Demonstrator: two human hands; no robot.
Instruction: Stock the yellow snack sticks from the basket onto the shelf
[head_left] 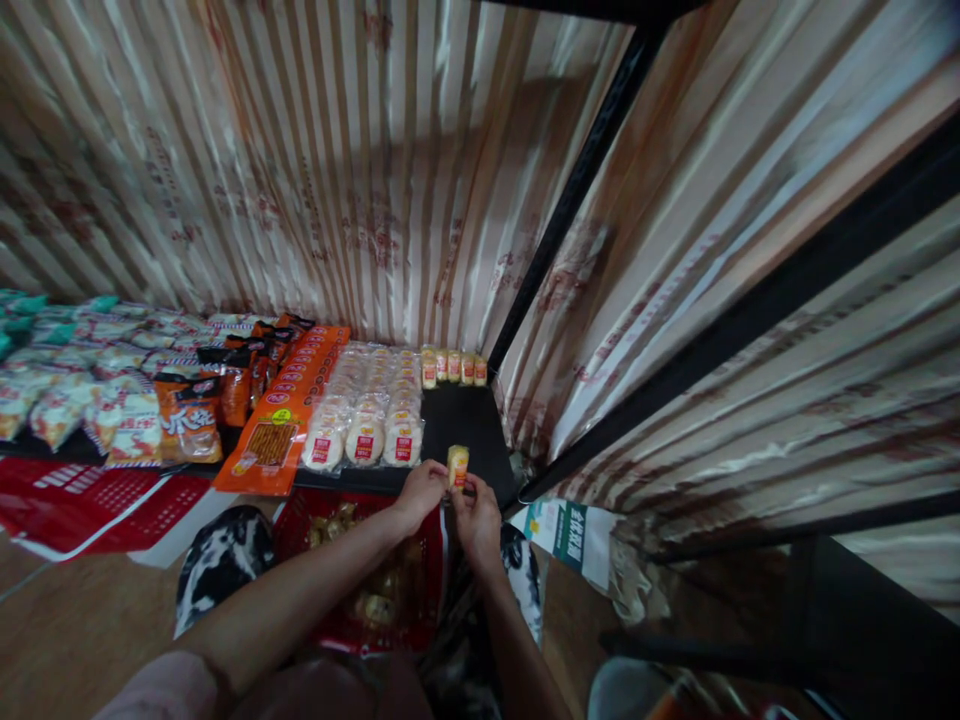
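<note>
A small yellow snack packet (458, 466) with a red label stands upright between my hands, above the front edge of the black shelf (466, 420). My left hand (422, 494) pinches its left side with the fingertips. From the right and below, my right hand (477, 513) grips its lower end. Several similar yellow packets (453, 367) stand in a row at the back of the shelf. Left of the bare shelf patch lie rows of round white wrapped crackers (365, 441) with red labels.
An orange snack bag (279, 425) lies beside the crackers, with orange-and-black bags (189, 420) and white bags (124, 410) further left. Below the shelf is a red basket (433, 570) holding yellow packets. A black metal post (574, 205) and striped curtain (375, 160) bound the back.
</note>
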